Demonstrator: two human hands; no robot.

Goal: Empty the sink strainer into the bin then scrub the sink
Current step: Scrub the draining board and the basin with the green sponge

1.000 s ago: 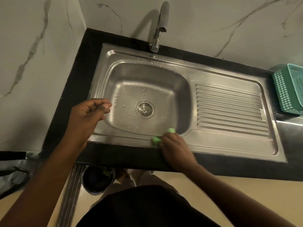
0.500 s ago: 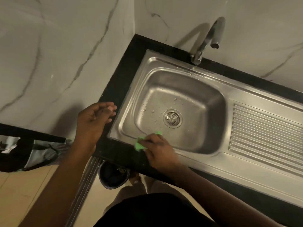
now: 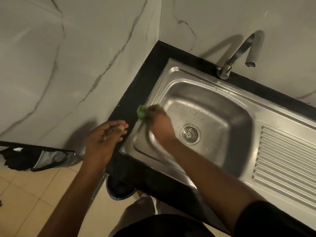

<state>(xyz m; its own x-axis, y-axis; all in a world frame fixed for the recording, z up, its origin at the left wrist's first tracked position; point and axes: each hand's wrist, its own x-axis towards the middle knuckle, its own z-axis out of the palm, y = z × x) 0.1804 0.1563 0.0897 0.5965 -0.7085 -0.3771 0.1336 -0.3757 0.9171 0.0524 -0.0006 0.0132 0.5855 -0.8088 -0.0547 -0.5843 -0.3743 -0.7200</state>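
A steel sink is set in a black counter. Its round strainer sits in the drain at the bowl's middle. My right hand grips a green scrub pad and presses it on the sink's left rim. My left hand hovers at the counter's left edge, fingers loosely curled, holding nothing. Water drops dot the bowl.
A tap rises at the back of the sink. The ribbed drainboard lies to the right. A dark bin stands on the floor under the counter's front edge. A black bag lies at the left by the marble wall.
My right hand has slid the green pad from the sink's front rim round the corner to its left rim. The view has swung left. My left hand stays by the counter's edge.
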